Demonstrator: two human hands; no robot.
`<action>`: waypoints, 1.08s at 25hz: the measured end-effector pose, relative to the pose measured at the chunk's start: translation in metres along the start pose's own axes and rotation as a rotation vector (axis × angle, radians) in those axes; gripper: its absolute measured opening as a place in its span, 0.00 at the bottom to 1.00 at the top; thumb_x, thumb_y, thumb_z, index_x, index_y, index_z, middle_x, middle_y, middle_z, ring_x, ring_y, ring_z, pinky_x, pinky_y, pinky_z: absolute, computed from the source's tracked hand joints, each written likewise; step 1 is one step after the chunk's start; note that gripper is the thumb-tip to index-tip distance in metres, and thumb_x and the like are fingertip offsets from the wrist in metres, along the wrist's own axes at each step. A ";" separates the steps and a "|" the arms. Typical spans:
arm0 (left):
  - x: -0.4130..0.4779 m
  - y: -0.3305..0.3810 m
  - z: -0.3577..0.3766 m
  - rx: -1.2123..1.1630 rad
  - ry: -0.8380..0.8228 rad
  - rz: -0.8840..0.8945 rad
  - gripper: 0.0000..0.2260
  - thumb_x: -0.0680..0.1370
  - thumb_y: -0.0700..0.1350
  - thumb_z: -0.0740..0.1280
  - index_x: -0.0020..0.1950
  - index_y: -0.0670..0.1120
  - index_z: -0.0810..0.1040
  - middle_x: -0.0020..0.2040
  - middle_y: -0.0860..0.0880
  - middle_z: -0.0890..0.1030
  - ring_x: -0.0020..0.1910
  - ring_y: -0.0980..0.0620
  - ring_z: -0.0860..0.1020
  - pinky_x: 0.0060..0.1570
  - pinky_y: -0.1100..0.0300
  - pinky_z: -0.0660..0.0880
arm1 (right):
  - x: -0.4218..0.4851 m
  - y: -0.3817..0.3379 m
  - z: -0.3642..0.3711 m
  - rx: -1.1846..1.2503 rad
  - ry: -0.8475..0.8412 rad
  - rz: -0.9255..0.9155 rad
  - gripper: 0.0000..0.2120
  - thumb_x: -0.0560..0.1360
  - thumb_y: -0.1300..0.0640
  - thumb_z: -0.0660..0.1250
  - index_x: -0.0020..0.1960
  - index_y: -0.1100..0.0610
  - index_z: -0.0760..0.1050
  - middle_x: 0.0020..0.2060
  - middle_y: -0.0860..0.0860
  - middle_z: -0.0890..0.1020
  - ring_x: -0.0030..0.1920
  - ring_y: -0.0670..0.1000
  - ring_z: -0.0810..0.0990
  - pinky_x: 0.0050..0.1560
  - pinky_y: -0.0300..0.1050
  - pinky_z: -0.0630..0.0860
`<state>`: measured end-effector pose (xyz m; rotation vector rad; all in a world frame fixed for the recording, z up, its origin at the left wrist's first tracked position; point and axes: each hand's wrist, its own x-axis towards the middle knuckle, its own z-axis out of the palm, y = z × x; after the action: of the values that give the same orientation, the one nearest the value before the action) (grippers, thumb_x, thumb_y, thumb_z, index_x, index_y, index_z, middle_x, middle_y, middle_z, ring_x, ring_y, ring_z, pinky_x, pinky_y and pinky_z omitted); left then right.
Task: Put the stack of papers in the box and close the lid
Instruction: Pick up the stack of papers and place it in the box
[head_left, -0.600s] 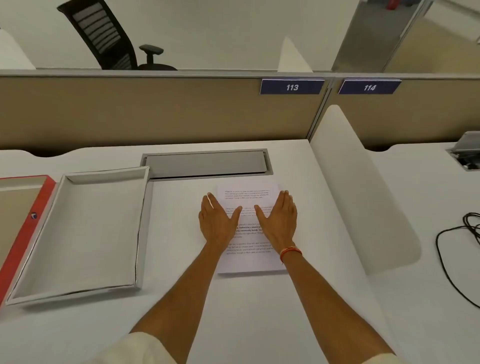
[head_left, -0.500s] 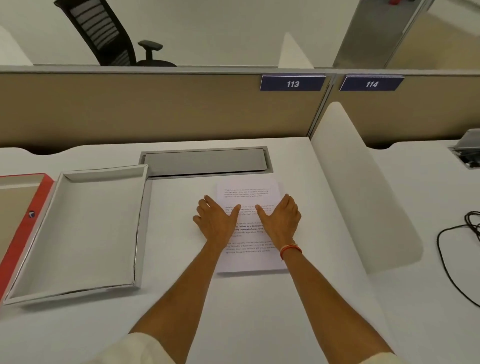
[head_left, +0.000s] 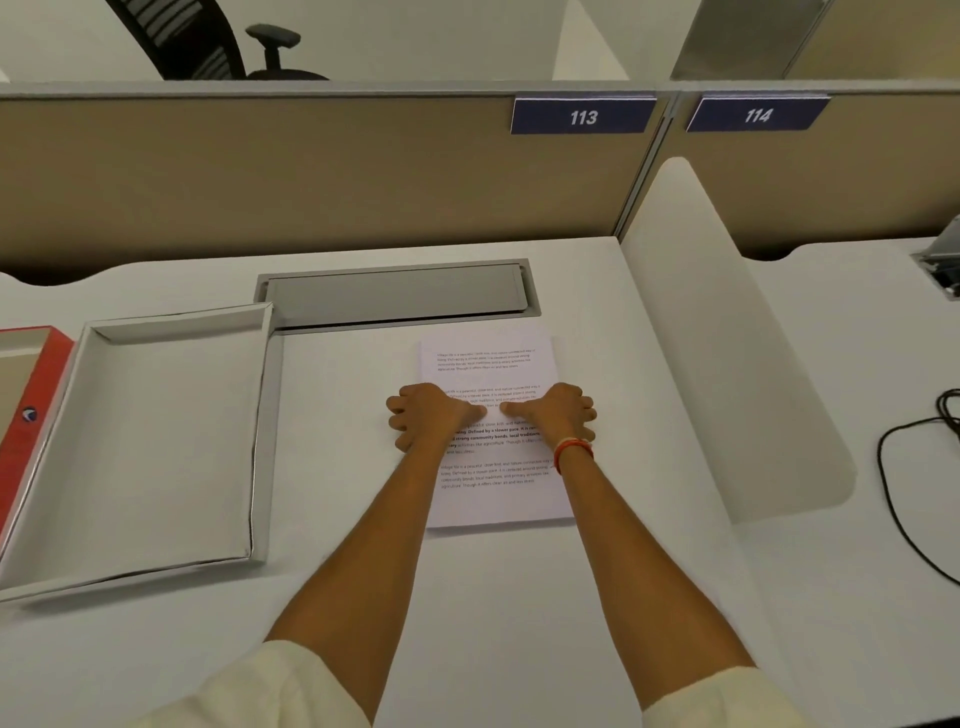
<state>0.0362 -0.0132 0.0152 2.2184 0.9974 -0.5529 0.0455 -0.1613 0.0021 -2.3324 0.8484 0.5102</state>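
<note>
A stack of printed white papers (head_left: 488, 358) lies flat on the white desk. My left hand (head_left: 428, 415) is at its left edge and my right hand (head_left: 558, 413) at its right edge. On both hands the fingers curl down over the stack's sides, while the thumbs lie on top and point at each other. The open white box (head_left: 156, 457) sits to the left of the papers with nothing in it. Its red lid (head_left: 36, 395) lies folded open at the far left, partly cut off by the frame.
A grey cable hatch (head_left: 395, 296) is set into the desk behind the papers. A white rounded divider (head_left: 727, 364) stands just right of them, with a black cable (head_left: 904, 499) on the neighbouring desk. A beige partition (head_left: 311, 182) closes the back.
Both hands lay flat on top of the papers with fingers stretched out. They have slid apart to the stack's side edges and the fingers have curled down around it.
</note>
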 end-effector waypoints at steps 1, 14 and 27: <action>0.000 0.002 -0.001 0.002 -0.006 -0.010 0.45 0.62 0.59 0.81 0.68 0.40 0.62 0.66 0.39 0.67 0.65 0.41 0.71 0.61 0.46 0.72 | 0.000 -0.002 0.001 0.001 -0.008 0.014 0.46 0.59 0.39 0.80 0.67 0.61 0.66 0.65 0.60 0.70 0.67 0.60 0.69 0.63 0.59 0.69; 0.003 0.004 -0.005 0.021 -0.039 -0.039 0.37 0.64 0.59 0.79 0.65 0.44 0.70 0.66 0.41 0.72 0.66 0.42 0.71 0.64 0.48 0.70 | -0.007 -0.002 -0.003 0.219 -0.032 -0.085 0.42 0.61 0.49 0.82 0.65 0.63 0.65 0.62 0.60 0.75 0.63 0.61 0.76 0.64 0.59 0.75; 0.004 -0.018 -0.006 -0.310 0.003 0.215 0.23 0.64 0.53 0.81 0.50 0.45 0.75 0.56 0.42 0.84 0.42 0.47 0.82 0.32 0.62 0.73 | -0.028 0.004 -0.002 0.209 0.118 -0.199 0.38 0.62 0.45 0.81 0.60 0.62 0.66 0.57 0.58 0.80 0.55 0.59 0.82 0.41 0.44 0.75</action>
<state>0.0254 0.0020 0.0097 2.0145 0.7746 -0.2765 0.0234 -0.1525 0.0170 -2.2379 0.6777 0.1910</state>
